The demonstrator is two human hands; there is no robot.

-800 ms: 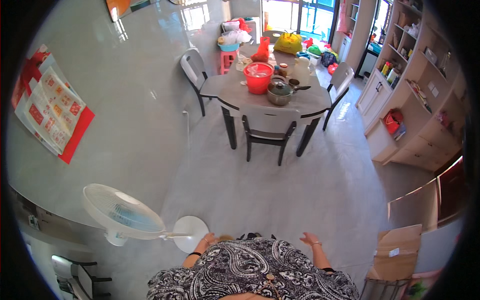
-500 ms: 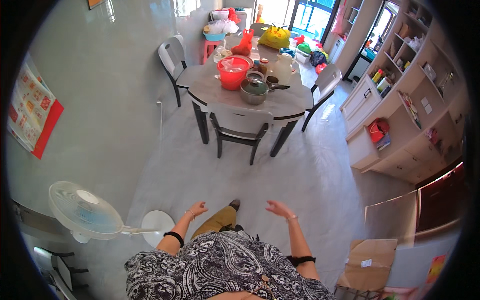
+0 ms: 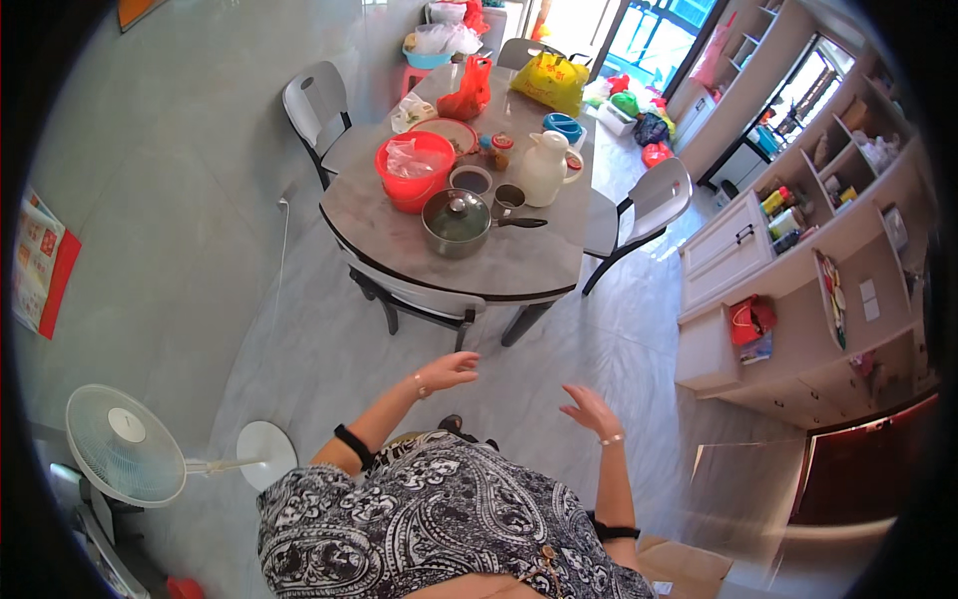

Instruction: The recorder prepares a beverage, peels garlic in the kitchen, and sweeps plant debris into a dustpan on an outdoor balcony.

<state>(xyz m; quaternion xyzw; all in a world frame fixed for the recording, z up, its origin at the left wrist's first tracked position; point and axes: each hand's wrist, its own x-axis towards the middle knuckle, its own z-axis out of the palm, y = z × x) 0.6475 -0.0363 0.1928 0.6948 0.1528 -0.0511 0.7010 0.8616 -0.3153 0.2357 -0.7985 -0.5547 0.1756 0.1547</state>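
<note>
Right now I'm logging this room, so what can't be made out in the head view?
- Pot contents: the glass lid glares.
- Red basin contents: a crumpled clear bag covers them.
- Shelf items: too small, bent by the fisheye rim.
- Feet: hidden by the person's patterned top.

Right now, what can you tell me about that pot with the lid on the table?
The pot is a round grey metal saucepan with a glass lid, topped by a small knob, and a dark straight handle pointing toward the right. It stands upright on the near half of the grey oval table, close beside a small dark cup and a red plastic basin. No hand touches it.
</note>
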